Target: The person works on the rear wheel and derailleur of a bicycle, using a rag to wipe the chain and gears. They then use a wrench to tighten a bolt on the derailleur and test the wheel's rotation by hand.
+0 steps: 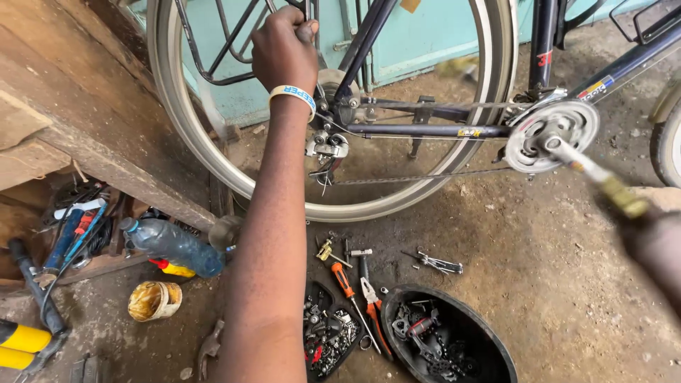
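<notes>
Left hand (284, 46): closed in a fist around a dark frame tube above the rear wheel (213, 152) of the standing bicycle, derailleur (328, 147) just below the wrist. Chain (418, 175) sits on the chainring (553, 135); loose tools (358, 284) and a parts tub (489, 337) lie on the ground beneath, so work looks unfinished. Right hand (656, 241): blurred at the edge, gripping a yellow-handled tool (603, 183) set against the crank.

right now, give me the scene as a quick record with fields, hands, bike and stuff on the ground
left hand: gripping the rack frame above the rear wheel
right hand: blurred, at the pedal on the crank
chain: runs from chainring to derailleur
ground: orange screwdriver, pliers, black tub of parts, plastic bottle
left edge: wooden bench
</notes>
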